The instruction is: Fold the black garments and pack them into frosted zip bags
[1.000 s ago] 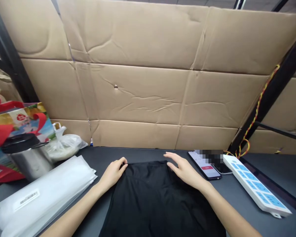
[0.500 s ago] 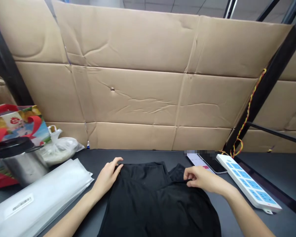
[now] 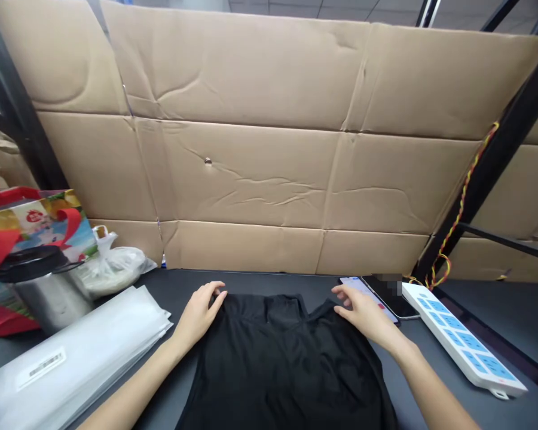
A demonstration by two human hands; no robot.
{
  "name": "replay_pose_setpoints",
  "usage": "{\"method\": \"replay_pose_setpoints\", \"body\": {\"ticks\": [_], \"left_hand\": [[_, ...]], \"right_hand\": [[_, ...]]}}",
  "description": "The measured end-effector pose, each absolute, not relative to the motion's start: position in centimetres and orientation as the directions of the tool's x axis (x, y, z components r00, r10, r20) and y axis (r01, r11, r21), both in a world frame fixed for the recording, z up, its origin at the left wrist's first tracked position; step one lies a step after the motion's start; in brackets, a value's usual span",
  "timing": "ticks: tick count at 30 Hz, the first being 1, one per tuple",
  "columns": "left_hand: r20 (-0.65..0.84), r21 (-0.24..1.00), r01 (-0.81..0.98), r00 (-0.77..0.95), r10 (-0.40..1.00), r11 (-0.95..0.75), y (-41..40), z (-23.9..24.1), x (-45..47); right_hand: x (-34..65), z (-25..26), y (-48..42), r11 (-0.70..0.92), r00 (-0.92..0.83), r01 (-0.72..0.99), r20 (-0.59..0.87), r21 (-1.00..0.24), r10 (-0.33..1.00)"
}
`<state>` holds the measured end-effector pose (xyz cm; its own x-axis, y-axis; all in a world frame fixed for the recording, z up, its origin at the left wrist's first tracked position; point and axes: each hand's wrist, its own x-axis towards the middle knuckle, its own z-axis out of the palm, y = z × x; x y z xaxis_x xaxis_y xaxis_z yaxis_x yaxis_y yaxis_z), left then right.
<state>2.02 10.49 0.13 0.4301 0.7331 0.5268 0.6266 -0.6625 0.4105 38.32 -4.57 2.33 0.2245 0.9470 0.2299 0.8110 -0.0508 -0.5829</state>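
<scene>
A black garment [image 3: 282,358] lies spread on the dark table [image 3: 183,283] in front of me. My left hand [image 3: 199,313] rests on its far left corner with the fingers curled over the edge of the cloth. My right hand [image 3: 363,310] lies on the garment's far right corner, fingers stretched out and slightly apart, palm down. A small fold of cloth sticks up between the two hands near the garment's top edge.
A stack of clear plastic bags [image 3: 72,352] lies at the left. Behind it stand a steel pot with a black lid [image 3: 40,283], a knotted plastic bag [image 3: 112,266] and a colourful carrier bag [image 3: 22,224]. Two phones [image 3: 385,292] and a white power strip [image 3: 461,337] lie right. Cardboard [image 3: 269,149] walls the back.
My right hand pinched the garment's right part and drew it outward to the right, then opened flat on it. The left hand stayed at the left corner.
</scene>
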Motion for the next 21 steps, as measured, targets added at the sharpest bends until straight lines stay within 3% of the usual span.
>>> {"method": "replay_pose_setpoints", "body": {"ticks": [2, 4, 6, 9, 12, 17, 21], "left_hand": [[0.552, 0.386, 0.611, 0.446, 0.704, -0.691, 9.9, 0.7, 2.3], [0.553, 0.315, 0.564, 0.544, 0.631, -0.763, 9.1, 1.1, 3.0], [0.491, 0.221, 0.497, 0.687, 0.536, -0.839, 8.3, 1.1, 3.6], [0.346, 0.146, 0.479, 0.795, 0.499, -0.865, 7.7, 0.1, 3.9], [0.273, 0.131, 0.517, 0.801, 0.533, -0.846, 7.9, -1.2, 3.6], [0.345, 0.099, 0.565, 0.753, 0.561, -0.819, 8.9, -2.2, 2.5], [0.325, 0.134, 0.661, 0.675, 0.663, -0.739, 10.3, -3.0, 1.4]], "right_hand": [[36.9, 3.2, -5.1, -0.004, 0.22, 0.839, 0.334, -0.544, 0.916], [34.7, 4.0, -5.4, 0.133, 0.094, 0.865, 0.416, -0.484, 0.904], [32.6, 4.0, -5.4, 0.285, -0.118, 0.851, 0.368, -0.441, 0.922], [30.9, 2.5, -5.0, 0.305, -0.232, 0.858, 0.217, -0.413, 0.948], [31.3, 1.0, -4.6, 0.25, -0.197, 0.881, 0.169, -0.401, 0.966], [34.2, 0.0, -4.7, 0.116, -0.004, 0.916, 0.279, -0.385, 0.96], [36.1, -1.7, -4.1, 0.016, 0.069, 0.918, 0.198, -0.397, 0.978]]}}
